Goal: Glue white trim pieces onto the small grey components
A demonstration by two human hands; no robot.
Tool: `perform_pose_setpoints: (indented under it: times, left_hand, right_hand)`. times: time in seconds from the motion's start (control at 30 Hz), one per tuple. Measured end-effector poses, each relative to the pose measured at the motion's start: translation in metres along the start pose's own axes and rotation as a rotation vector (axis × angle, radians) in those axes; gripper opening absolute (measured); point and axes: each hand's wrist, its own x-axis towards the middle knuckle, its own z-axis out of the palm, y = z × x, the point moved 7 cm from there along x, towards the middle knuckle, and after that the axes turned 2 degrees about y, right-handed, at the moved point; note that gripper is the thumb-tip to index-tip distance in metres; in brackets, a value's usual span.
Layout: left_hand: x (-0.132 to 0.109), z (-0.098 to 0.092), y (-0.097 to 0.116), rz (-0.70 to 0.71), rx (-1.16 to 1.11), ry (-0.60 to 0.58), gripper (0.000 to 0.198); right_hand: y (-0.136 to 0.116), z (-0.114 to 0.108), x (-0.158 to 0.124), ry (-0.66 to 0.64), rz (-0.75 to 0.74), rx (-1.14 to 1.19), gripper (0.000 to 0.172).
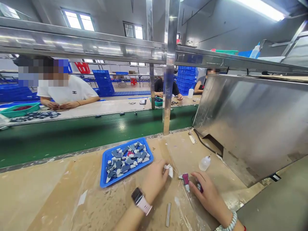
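My left hand (156, 176) is closed, with a crumpled white cloth or tissue (169, 170) pinched at its fingertips, just right of the blue tray (103, 173). Dark blue-grey and white pieces (125, 166) fill that tray, and one red piece lies among them. My right hand (208, 191) rests low over the table with thumb and fingers apart. Beside its fingertips lies a small maroon and white piece (185, 179). Another maroon piece (200, 187) shows between the thumb and fingers, partly hidden; whether they touch it I cannot tell.
A clear squeeze bottle (204, 163) stands beyond my right hand. A thin grey strip (168, 215) lies near the front. A metal box (250, 122) takes up the right side. Past the metal post (166, 115) runs a green conveyor (117, 123), with people seated across it.
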Motion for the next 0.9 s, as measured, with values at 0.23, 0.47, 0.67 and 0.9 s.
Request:
perform_pose_setpoints:
  times: [0.23, 0.47, 0.67, 0.9]
  left_hand:
    - [0.053, 0.035, 0.044, 0.079, 0.037, -0.042, 0.025]
    - [0.002, 0.042, 0.034, 0.021, -0.024, -0.177, 0.024]
    - [0.001, 0.053, 0.04, -0.013, -0.034, -0.117, 0.008]
    - [-0.044, 0.019, 0.074, 0.064, -0.083, 0.004, 0.016]
  right_hand:
    - [-0.009, -0.008, -0.002, 0.103, -0.17, 0.018, 0.03]
    - [-0.018, -0.032, -0.005, 0.274, -0.318, 0.037, 0.017]
    - [-0.015, -0.024, -0.006, 0.189, -0.313, -0.007, 0.016]
    - [-0.055, -0.067, 0.001, 0.271, -0.481, 0.127, 0.052]
